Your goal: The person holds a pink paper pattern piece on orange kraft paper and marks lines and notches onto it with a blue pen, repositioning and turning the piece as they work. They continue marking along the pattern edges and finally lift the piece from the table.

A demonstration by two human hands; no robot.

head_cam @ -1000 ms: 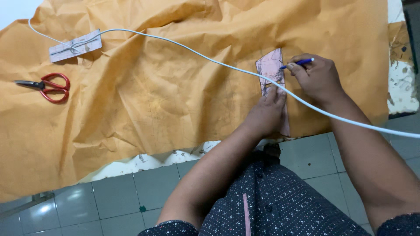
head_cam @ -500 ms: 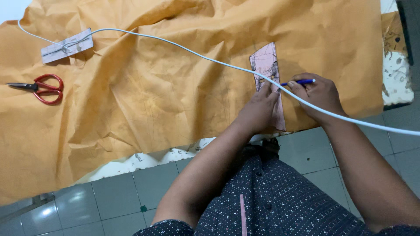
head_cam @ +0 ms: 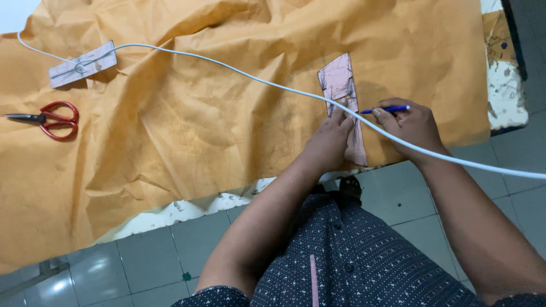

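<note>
My left hand (head_cam: 331,142) presses flat on a narrow pink pattern piece (head_cam: 339,81) that lies on a large crumpled sheet of brown paper (head_cam: 187,119). My right hand (head_cam: 410,128) grips a blue pen (head_cam: 384,109), its tip at the right edge of the pink piece. A white cable (head_cam: 239,71) runs across the paper and passes over the pink piece and my right wrist.
Red-handled scissors (head_cam: 50,119) lie at the left on the paper. A second pink strip (head_cam: 82,63) sits at the far left under the cable. The table's white, stained edge (head_cam: 187,207) shows below the paper, with grey floor tiles (head_cam: 136,261) beneath. My dark dotted clothing fills the bottom.
My right hand with the pen has slid down along the right edge of the pink piece. My left hand has stayed pressed on it. The view has shifted slightly.
</note>
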